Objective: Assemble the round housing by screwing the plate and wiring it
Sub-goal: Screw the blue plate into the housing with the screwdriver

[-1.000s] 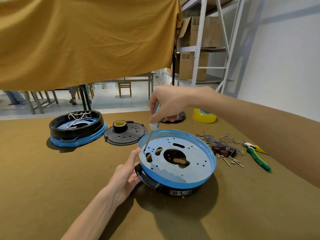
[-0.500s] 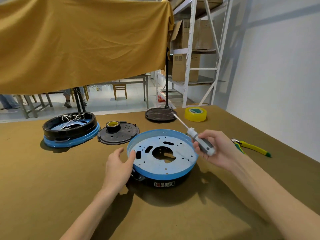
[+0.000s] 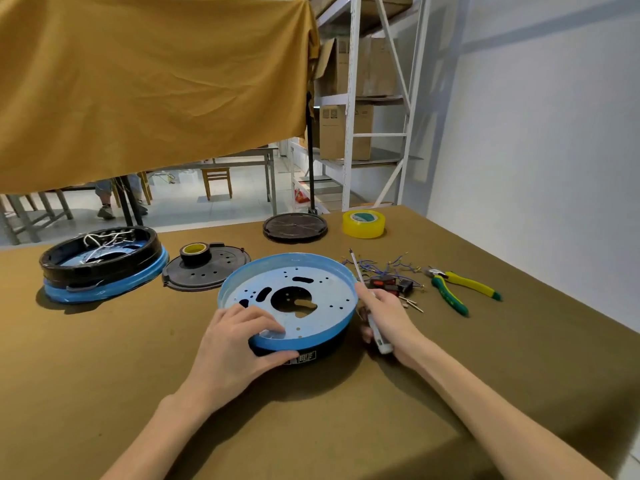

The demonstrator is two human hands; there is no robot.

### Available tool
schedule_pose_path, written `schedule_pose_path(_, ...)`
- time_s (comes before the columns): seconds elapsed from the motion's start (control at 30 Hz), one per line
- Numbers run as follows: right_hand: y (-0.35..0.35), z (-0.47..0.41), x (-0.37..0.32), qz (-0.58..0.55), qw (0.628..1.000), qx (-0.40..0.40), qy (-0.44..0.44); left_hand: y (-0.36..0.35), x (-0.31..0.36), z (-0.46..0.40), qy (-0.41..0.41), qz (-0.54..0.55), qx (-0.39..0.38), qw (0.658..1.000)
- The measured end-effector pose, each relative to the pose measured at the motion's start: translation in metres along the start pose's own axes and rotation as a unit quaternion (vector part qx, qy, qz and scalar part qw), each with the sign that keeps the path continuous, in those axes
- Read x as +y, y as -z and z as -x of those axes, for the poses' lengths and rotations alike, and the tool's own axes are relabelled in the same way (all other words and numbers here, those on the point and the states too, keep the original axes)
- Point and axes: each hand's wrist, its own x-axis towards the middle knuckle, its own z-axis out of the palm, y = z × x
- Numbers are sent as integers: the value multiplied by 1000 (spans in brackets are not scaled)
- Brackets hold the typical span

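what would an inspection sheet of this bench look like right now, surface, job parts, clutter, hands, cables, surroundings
surface: brown table, bare at the near edge.
job's things: round housing with blue perforated plate on top, near centre; screwdriver at its right rim.
clutter: second housing far left; black disc carrying a small tape roll; dark lid; yellow tape; pliers; loose screws.
grippers: left hand grips the housing's near-left rim; right hand holds the screwdriver.
cables: blue wires with small switches right of the housing; white wires inside the second housing.
surroundings: ochre cloth hanging overhead, shelving with boxes, white wall at right.
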Motion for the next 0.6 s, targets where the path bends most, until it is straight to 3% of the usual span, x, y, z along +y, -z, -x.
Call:
schedule_pose_path(0.07, 15, -5, 5, 76, 995, 57, 42, -4, 0, 1, -1, -10, 9, 1000)
schedule_pose_path(0.13, 36, -12, 12, 265, 949, 148, 87, -6, -2, 1, -2, -18, 17, 1000)
schedule_pose_path(0.2, 53, -18, 16, 376, 904, 189, 79, -10, -3, 0, 1, -21, 25, 999)
schedule_pose_path(0.33, 58, -27, 12, 451, 876, 171, 23, -17, -1, -3, 3, -28, 42, 999)
schedule_pose_path(0.6, 48, -40, 3, 490, 855, 171, 5, -17, 0, -2, 3, -10, 46, 999)
